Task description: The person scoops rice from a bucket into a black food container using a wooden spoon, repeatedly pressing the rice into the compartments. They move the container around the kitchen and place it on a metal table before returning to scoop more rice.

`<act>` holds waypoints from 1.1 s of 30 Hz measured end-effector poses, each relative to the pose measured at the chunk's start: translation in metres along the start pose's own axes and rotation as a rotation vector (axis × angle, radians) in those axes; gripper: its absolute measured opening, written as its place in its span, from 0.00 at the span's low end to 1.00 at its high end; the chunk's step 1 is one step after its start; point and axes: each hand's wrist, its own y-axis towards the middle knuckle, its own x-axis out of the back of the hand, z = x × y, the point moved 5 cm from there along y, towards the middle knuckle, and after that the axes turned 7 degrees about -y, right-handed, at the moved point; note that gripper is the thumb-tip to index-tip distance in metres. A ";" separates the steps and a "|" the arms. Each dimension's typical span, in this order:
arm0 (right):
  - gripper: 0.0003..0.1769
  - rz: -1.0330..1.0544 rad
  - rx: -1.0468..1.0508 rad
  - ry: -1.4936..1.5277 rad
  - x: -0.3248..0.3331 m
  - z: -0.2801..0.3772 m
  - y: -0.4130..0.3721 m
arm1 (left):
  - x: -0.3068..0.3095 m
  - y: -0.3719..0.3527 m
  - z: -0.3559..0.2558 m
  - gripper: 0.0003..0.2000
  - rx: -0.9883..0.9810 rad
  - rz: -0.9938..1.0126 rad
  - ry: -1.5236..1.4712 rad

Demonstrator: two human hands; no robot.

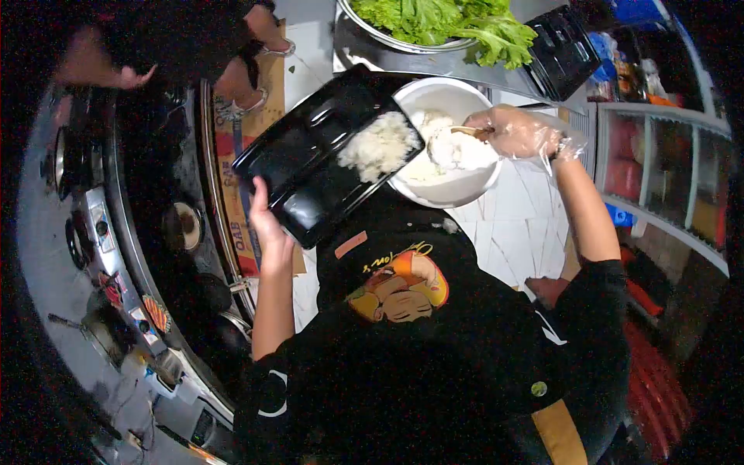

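Observation:
My left hand (271,229) grips the lower left edge of a black compartment tray (298,159), its thumb over the rim. A mound of white rice (378,147) lies in the tray's right end. That end overlaps the rim of a white tub (482,182) holding more rice. My right hand (515,132), in a clear plastic glove, is closed at the tub's right side. It grips a small scoop (467,130) heaped with rice; the scoop's exact shape is partly hidden by rice and fingers.
Green lettuce (434,19) fills a bowl on the metal counter beyond the tub. More black trays (562,50) are stacked to its right. Another person's legs (240,81) are at the upper left, near a stove counter with pans (186,225). A glass-front cabinet (659,155) stands at right.

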 end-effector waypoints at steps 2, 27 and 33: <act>0.21 -0.045 0.009 -0.011 0.001 0.011 0.009 | -0.013 -0.001 0.011 0.23 0.055 -0.016 0.012; 0.29 -0.834 0.378 -0.698 -0.053 0.092 0.007 | -0.053 0.009 0.030 0.21 0.186 0.286 -0.117; 0.37 -0.972 0.306 -0.346 -0.044 0.061 -0.015 | -0.051 0.015 0.030 0.20 0.170 0.241 -0.068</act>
